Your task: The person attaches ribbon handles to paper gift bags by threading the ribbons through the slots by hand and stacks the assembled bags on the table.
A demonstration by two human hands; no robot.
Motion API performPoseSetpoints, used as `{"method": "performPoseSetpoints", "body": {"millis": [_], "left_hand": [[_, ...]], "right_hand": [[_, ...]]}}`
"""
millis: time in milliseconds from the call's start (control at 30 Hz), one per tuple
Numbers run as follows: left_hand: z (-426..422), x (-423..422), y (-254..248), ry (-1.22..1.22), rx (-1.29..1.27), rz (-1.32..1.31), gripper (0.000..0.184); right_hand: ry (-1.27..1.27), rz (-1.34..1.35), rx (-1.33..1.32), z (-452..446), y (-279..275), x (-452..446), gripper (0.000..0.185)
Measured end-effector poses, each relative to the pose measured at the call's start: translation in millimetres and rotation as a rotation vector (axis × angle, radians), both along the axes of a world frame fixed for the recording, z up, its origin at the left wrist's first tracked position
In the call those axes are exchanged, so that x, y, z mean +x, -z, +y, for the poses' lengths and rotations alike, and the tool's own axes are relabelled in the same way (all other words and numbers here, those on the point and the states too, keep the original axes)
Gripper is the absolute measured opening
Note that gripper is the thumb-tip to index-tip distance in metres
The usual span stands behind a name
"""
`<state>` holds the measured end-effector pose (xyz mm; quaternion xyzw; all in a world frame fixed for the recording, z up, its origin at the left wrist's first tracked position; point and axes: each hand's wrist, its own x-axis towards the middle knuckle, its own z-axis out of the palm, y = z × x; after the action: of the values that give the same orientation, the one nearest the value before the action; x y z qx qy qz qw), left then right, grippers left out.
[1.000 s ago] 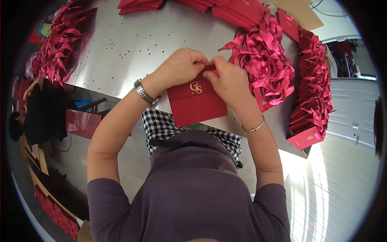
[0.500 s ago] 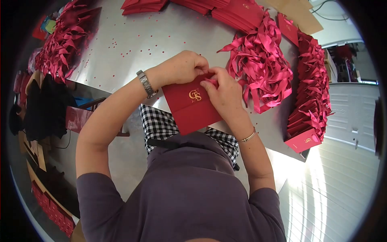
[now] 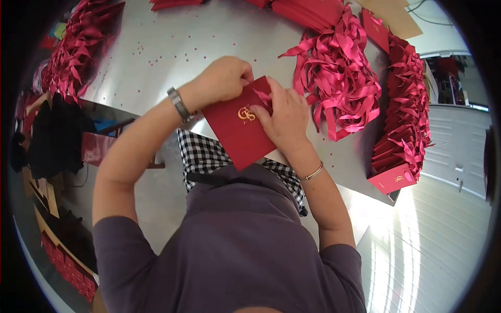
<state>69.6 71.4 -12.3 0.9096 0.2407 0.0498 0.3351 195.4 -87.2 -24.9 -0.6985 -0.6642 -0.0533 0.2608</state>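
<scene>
A flat red paper bag (image 3: 241,136) with a gold monogram is held tilted over the table's near edge. My right hand (image 3: 284,116) grips its right side, thumb on the front face and fingers behind. A short piece of pink ribbon (image 3: 262,97) shows at the bag's top, beside the right thumb. My left hand (image 3: 222,78), with a watch on the wrist, is closed at the bag's upper left edge; its fingertips are mostly hidden behind the bag. To the right of my hands lies a loose heap of pink ribbons (image 3: 339,78).
Red bags with ribbons stand in a long row (image 3: 402,104) along the table's right edge. Stacked red bags (image 3: 308,13) lie at the back. Another ribboned pile (image 3: 78,52) is at the far left. Small red dots of scrap are scattered over the metal table (image 3: 156,31).
Both hands and the bag have shifted slightly left. My left hand has moved apart from the right one, down along the bag's top left edge, and more of the bag's top now shows.
</scene>
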Motion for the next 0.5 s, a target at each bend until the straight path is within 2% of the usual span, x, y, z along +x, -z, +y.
{"method": "performPoseSetpoints", "body": {"millis": [67, 133, 267, 333, 433, 467, 500], "left_hand": [[1, 2, 0, -0.038, -0.067, 0.047, 0.015], [1, 1, -2, -0.006, 0.023, -0.014, 0.013], [0, 0, -6, -0.016, 0.025, 0.009, 0.013], [29, -3, 17, -0.032, 0.311, -0.068, 0.012], [54, -25, -20, -0.22, 0.144, -0.042, 0.016], [61, -28, -21, -0.204, 0.272, 0.008, 0.017], [67, -28, -20, -0.21, 0.278, 0.01, 0.017]], "right_hand": [[0.004, 0.007, -0.016, -1, 2, 1, 0.061], [0.009, 0.015, -0.013, 1, 3, 1, 0.061], [0.02, -0.02, 0.011, 2, 7, 1, 0.061], [0.029, -0.046, 0.012, 0, 7, 2, 0.06], [0.035, 0.0, -0.034, 1, 5, 0, 0.052], [0.028, -0.02, -0.002, 1, 5, 1, 0.05], [0.02, -0.042, 0.03, 2, 6, 2, 0.048]]}}
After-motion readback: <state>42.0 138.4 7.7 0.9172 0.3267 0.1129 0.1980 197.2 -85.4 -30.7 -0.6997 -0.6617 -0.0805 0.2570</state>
